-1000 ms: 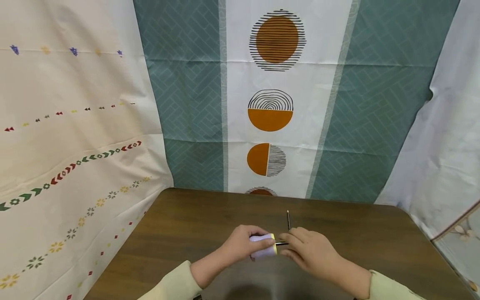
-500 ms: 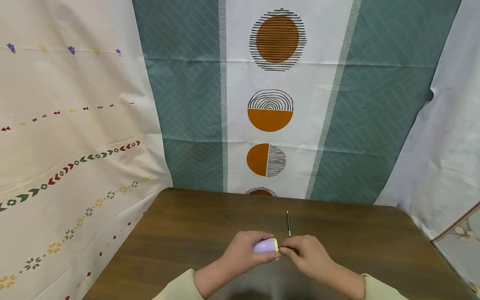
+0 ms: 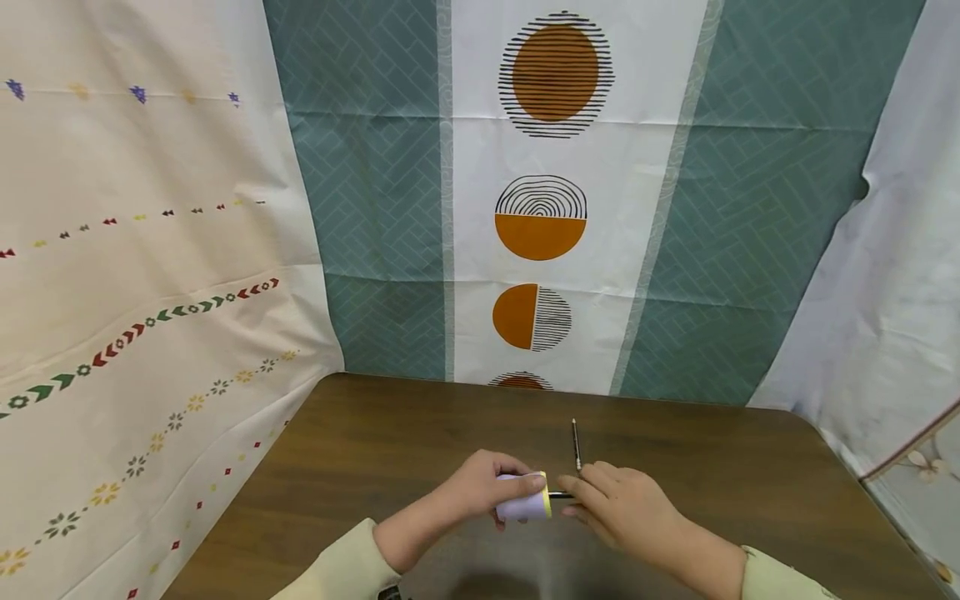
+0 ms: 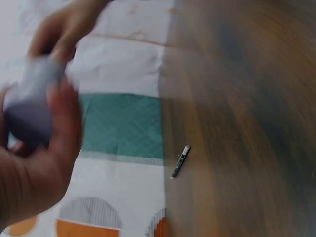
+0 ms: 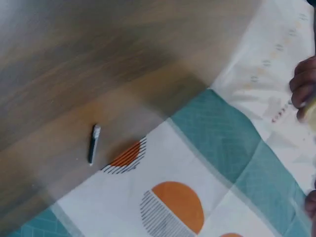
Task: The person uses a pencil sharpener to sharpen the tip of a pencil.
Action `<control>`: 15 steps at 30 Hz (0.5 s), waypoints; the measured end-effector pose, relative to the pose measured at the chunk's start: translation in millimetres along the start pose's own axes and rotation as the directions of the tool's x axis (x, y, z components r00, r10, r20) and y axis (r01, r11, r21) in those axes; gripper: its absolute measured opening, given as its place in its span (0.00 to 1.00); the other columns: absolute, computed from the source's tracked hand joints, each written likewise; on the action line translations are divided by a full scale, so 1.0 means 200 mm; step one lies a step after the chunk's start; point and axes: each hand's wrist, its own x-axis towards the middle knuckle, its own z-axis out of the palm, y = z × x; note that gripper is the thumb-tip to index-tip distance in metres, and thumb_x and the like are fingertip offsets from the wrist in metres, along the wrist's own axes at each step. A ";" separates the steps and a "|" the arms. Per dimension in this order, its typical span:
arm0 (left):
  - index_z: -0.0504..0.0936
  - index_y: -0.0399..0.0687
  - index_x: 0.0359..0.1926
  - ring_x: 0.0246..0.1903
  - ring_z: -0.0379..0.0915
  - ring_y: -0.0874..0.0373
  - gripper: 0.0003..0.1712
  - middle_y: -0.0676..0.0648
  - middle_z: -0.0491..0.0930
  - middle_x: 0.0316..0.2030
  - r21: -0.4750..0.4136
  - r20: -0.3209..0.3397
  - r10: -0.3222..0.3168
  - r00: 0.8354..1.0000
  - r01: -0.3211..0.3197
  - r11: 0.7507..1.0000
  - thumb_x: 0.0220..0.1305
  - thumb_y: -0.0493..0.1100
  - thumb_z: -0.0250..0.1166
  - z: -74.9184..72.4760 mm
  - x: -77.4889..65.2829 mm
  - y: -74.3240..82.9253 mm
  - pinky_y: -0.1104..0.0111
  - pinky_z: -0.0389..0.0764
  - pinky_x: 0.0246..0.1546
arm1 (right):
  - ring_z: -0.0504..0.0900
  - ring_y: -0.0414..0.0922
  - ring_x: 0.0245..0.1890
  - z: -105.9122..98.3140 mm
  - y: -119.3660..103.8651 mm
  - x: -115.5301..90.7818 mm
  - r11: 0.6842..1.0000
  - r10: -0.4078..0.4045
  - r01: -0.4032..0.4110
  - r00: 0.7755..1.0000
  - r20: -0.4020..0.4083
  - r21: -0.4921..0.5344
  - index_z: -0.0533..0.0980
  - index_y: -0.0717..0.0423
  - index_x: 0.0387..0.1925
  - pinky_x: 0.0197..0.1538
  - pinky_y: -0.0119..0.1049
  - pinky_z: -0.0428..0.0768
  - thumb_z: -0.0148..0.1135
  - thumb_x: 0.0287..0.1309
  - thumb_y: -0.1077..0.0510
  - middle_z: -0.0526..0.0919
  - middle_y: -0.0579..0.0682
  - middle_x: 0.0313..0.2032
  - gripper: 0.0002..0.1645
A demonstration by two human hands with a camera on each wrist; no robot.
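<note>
In the head view my left hand point(image 3: 483, 485) grips a lavender cylinder point(image 3: 517, 506) with a yellow rim, thumb on top and fingers wrapped behind. The rim faces right. From that end a slim dark pencil point(image 3: 559, 495) runs into the fingers of my right hand point(image 3: 626, 508), which pinch it; its far end is hidden in the hand. Blurred in the left wrist view, the cylinder point(image 4: 34, 98) shows between thumb and fingers. At the right edge of the right wrist view, only a bit of the yellow rim point(image 5: 310, 111) is visible.
A second, black pencil point(image 3: 576, 446) lies on the brown wooden table point(image 3: 397, 433), just beyond my right fingertips in the head view, pale point facing away. Patterned cloths point(image 3: 390, 325) hang behind the table and along both sides.
Half a second ago my right fingertips were close against the yellow rim; now they are farther right and more of the held pencil shows. The cylinder has shifted slightly left and turned.
</note>
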 end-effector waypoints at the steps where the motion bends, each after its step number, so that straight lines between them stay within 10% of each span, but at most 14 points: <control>1: 0.86 0.33 0.46 0.24 0.78 0.65 0.23 0.46 0.85 0.29 -0.096 0.040 -0.100 0.994 0.103 0.990 0.71 0.53 0.65 -0.01 0.00 0.01 0.76 0.76 0.19 | 0.70 0.32 0.25 0.01 0.00 0.00 0.983 -0.118 0.104 0.989 -0.087 -0.149 0.81 0.52 0.40 0.25 0.21 0.70 0.46 0.80 0.46 0.76 0.39 0.27 0.21; 6: 0.85 0.32 0.41 0.20 0.78 0.63 0.24 0.49 0.80 0.23 -0.219 0.177 -0.250 0.952 0.286 0.933 0.73 0.52 0.61 0.00 -0.01 0.03 0.75 0.74 0.15 | 0.69 0.34 0.20 0.05 -0.01 0.01 0.918 -0.342 0.270 0.910 -0.235 -0.291 0.80 0.54 0.29 0.22 0.18 0.69 0.49 0.79 0.52 0.75 0.40 0.21 0.22; 10: 0.87 0.33 0.43 0.21 0.77 0.64 0.20 0.47 0.83 0.26 -0.139 0.058 -0.144 0.988 0.151 0.979 0.70 0.50 0.66 0.05 -0.03 0.00 0.75 0.74 0.15 | 0.66 0.27 0.18 0.07 -0.06 -0.01 0.991 -0.136 0.136 0.962 -0.235 -0.018 0.77 0.52 0.26 0.23 0.13 0.66 0.49 0.79 0.52 0.74 0.38 0.18 0.22; 12: 0.88 0.35 0.46 0.24 0.77 0.67 0.19 0.44 0.87 0.31 0.001 -0.022 0.019 1.000 -0.019 1.000 0.67 0.49 0.70 0.07 -0.05 -0.02 0.77 0.75 0.18 | 0.62 0.22 0.19 0.06 -0.08 -0.03 0.974 0.057 -0.028 0.991 -0.122 0.224 0.77 0.51 0.24 0.23 0.12 0.64 0.53 0.77 0.53 0.72 0.37 0.16 0.21; 14: 0.88 0.37 0.47 0.27 0.78 0.67 0.20 0.44 0.89 0.36 0.295 -0.051 0.301 0.952 -0.274 0.915 0.62 0.50 0.74 0.09 -0.05 -0.04 0.79 0.78 0.23 | 0.59 0.21 0.20 0.04 -0.08 -0.03 0.838 0.234 -0.244 0.969 0.082 0.488 0.76 0.54 0.21 0.23 0.15 0.62 0.56 0.75 0.57 0.70 0.39 0.15 0.21; 15: 0.88 0.39 0.47 0.29 0.79 0.68 0.22 0.46 0.89 0.37 0.473 -0.030 0.457 0.889 -0.390 0.790 0.59 0.51 0.76 0.10 -0.05 -0.06 0.80 0.80 0.27 | 0.57 0.22 0.20 0.03 -0.08 -0.03 0.693 0.303 -0.381 0.924 0.233 0.612 0.74 0.57 0.20 0.21 0.18 0.60 0.56 0.75 0.58 0.67 0.39 0.14 0.22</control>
